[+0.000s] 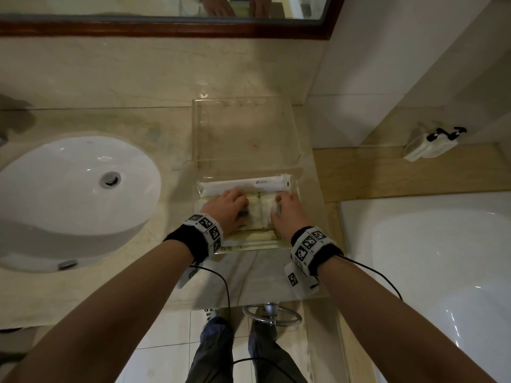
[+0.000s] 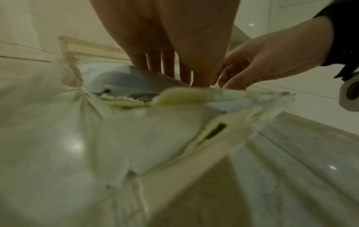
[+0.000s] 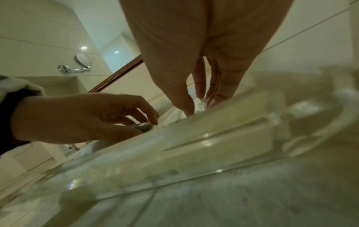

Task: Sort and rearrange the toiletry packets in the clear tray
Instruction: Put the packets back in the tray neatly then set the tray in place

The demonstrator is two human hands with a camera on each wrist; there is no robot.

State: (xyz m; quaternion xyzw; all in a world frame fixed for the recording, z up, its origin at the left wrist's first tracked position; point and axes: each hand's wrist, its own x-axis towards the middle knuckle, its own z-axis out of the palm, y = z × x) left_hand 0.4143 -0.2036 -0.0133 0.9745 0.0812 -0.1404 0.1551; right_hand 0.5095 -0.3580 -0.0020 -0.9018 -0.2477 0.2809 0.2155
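Note:
A clear tray [image 1: 194, 134] lies on the beige counter; its far section is bare and its near section holds the packets. A long white packet [image 1: 249, 185] lies across the back of the near section. Small cream and white packets [image 1: 257, 214] sit between my hands. My left hand [image 1: 240, 207] reaches in from the left, fingers curled, and pinches a grey-edged packet [image 2: 124, 79] between thumb and fingers. My right hand [image 1: 278, 205] pinches a white packet [image 3: 202, 104] between thumb and fingertips. More flat packets [image 1: 249, 239] lie along the tray's near wall, partly hidden by my wrists.
A white sink [image 1: 69, 194] sits left of the tray and a white bathtub [image 1: 442, 272] to the right. A framed mirror [image 1: 166, 26] runs along the back wall. A small white device [image 1: 428, 145] stands on the right ledge. The counter's front edge is just below my wrists.

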